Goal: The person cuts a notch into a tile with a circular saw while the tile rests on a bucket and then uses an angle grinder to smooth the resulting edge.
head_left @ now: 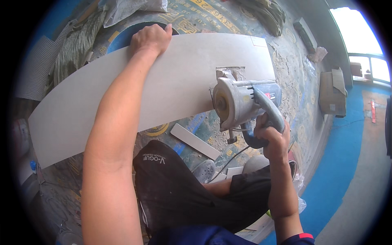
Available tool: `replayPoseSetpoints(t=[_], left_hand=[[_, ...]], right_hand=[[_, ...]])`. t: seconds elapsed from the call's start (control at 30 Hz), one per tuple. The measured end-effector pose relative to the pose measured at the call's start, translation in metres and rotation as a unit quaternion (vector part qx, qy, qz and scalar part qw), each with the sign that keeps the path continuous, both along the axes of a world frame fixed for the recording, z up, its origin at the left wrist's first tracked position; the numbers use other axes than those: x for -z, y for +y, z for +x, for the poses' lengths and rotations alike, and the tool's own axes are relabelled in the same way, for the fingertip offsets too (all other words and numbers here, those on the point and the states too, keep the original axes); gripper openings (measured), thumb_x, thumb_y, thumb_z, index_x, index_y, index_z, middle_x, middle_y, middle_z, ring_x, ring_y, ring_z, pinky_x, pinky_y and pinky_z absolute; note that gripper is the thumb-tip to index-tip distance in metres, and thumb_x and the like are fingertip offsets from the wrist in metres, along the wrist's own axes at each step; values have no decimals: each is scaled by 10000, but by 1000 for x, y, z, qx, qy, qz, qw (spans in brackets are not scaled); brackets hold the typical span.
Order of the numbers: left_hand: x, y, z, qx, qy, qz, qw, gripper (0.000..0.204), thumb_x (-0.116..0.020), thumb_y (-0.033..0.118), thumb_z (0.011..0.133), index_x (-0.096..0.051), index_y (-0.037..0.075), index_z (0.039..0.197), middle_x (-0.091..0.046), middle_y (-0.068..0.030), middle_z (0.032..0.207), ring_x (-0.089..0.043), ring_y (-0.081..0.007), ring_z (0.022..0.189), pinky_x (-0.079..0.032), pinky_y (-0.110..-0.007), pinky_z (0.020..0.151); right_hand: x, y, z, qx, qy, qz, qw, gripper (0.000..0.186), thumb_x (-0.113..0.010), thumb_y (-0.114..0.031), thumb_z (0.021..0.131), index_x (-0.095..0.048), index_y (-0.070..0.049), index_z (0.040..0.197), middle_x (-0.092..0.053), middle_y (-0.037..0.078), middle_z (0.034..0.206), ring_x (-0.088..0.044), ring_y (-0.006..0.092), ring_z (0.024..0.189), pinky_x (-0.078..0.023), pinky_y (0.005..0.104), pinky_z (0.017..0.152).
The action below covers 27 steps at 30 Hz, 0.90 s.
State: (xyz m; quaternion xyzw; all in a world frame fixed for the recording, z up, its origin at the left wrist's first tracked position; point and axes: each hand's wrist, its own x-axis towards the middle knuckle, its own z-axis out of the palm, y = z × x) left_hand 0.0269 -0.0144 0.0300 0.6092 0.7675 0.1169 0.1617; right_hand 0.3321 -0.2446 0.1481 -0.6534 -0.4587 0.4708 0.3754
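Note:
A long pale grey tile (179,77) lies across in front of me, its far edge over a round blue tub (122,40). My left hand (151,39) is closed on the tile's far edge, fingers curled and partly hidden, thumb sticking up. In my right hand (274,136) is the handle of a dusty handheld circular saw (241,100), held at the tile's near edge toward its right end. A square notch (230,70) with pencil-like lines shows just beyond the saw. The saw hides part of the tile, so I cannot tell whether its blade touches it.
A cut tile strip (196,141) lies on the dusty, printed floor covering near my knee. A dark cord (230,159) runs down from the saw past my grey shoe (204,170). Crumpled sacks (79,49) lie at far left; a cardboard box (332,94) stands at right.

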Motion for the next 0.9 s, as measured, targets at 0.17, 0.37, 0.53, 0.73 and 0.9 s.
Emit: replayPoseSetpoints(t=[0.17, 0.37, 0.53, 0.73, 0.9], left_hand=[[0, 0, -1, 3, -1, 1, 1000, 662, -409, 587, 989, -767, 30, 983, -740, -203, 1059, -692, -380, 1035, -530, -484, 900], [-10, -4, 3, 0, 15, -23, 1000, 569, -418, 535, 1006, -780, 96, 998, -750, -137, 1082, -695, -330, 1060, -539, -446, 918], [-8, -4, 3, -5, 16, -17, 1000, 569, -414, 537, 1008, -781, 102, 1008, -749, -136, 1086, -694, -330, 1071, -539, -443, 930], [-3, -2, 1, -4, 0, 0, 1000, 654, -407, 588, 992, -769, 44, 982, -739, -184, 1081, -685, -369, 1053, -526, -475, 916], [-11, -4, 4, -4, 11, -18, 1000, 567, -424, 537, 1002, -783, 98, 997, -748, -142, 1088, -692, -335, 1069, -534, -443, 934]], right_hand=[[-1, -1, -1, 13, 2, -12, 1000, 200, -586, -89, 666, -606, 10, 839, -602, 48, 719, -543, 116, 623, -427, 248, 595], [-3, 0, -2, 3, -13, -18, 1000, 197, -587, -94, 672, -604, 8, 839, -601, 46, 726, -544, 117, 626, -431, 253, 599], [-1, -1, 0, 7, 4, -8, 1000, 199, -585, -86, 672, -599, 15, 842, -595, 51, 740, -545, 124, 626, -434, 258, 601], [2, -3, 1, -15, -34, 35, 999, 204, -586, -80, 670, -595, 21, 847, -590, 56, 744, -544, 131, 623, -438, 260, 602], [-2, -2, 0, -6, -21, 20, 1000, 201, -586, -80, 670, -591, 20, 844, -590, 57, 742, -542, 131, 622, -437, 259, 601]])
